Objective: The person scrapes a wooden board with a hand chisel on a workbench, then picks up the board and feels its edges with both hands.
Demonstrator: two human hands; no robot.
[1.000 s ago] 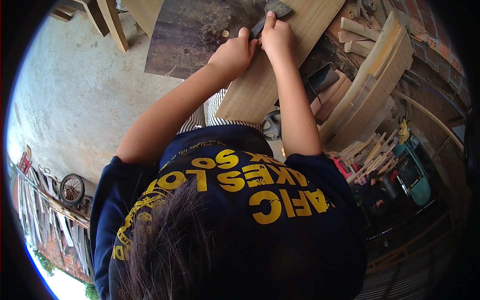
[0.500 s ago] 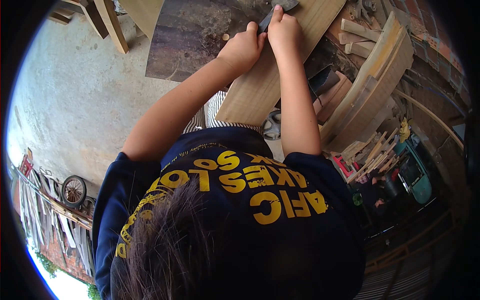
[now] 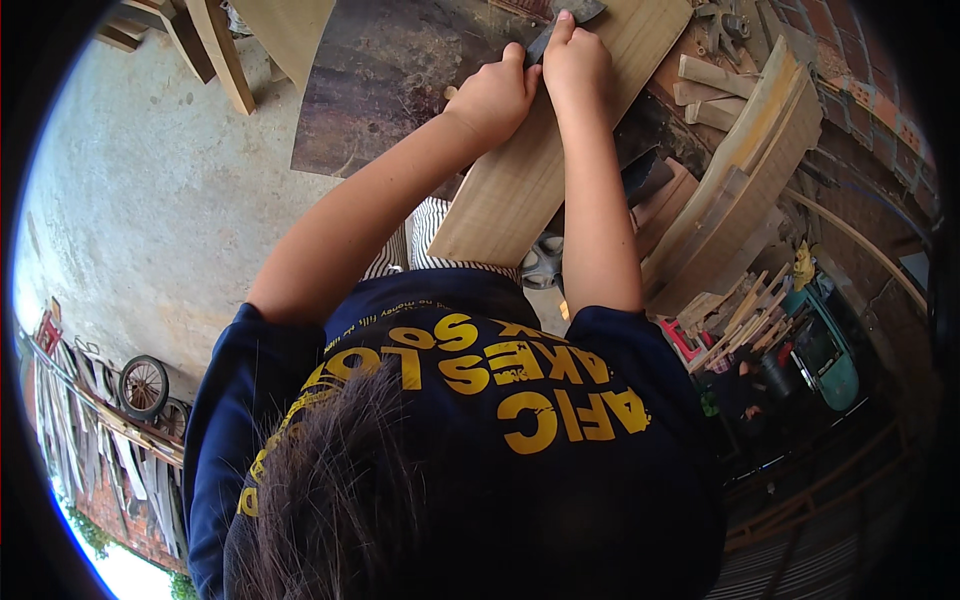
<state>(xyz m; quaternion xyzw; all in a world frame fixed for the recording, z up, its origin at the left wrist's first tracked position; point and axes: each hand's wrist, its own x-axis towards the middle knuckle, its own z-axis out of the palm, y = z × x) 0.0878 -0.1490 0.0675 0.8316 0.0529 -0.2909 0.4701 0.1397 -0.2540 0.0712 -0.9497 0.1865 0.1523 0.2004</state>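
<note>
Both hands are closed on a dark metal tool [image 3: 586, 12] with a wide flat end, most of it hidden by my fingers. My left hand [image 3: 495, 95] grips its near-left part, thumb pointing up; my right hand [image 3: 577, 70] holds it closer to the wide end, thumb laid along it. The tool is over a long light wooden board [image 3: 490, 210], which runs diagonally from my striped-clad lap up to the top right. Beneath the board's left side lies a dark, stained flat sheet [image 3: 365, 75].
Wooden offcuts [image 3: 715, 75] and long curved planks [image 3: 740, 180] lie to the right, by a brick wall [image 3: 880, 120]. Wooden legs [image 3: 230, 70] stand on the concrete floor [image 3: 150, 210] at left. A spoked wheel [image 3: 143, 385] and leaning slats [image 3: 120, 470] are lower left.
Both hands and the tool have shifted slightly up and to the right along the board over the last second. The grip looks the same; the board's near end sits a little lower in the picture.
</note>
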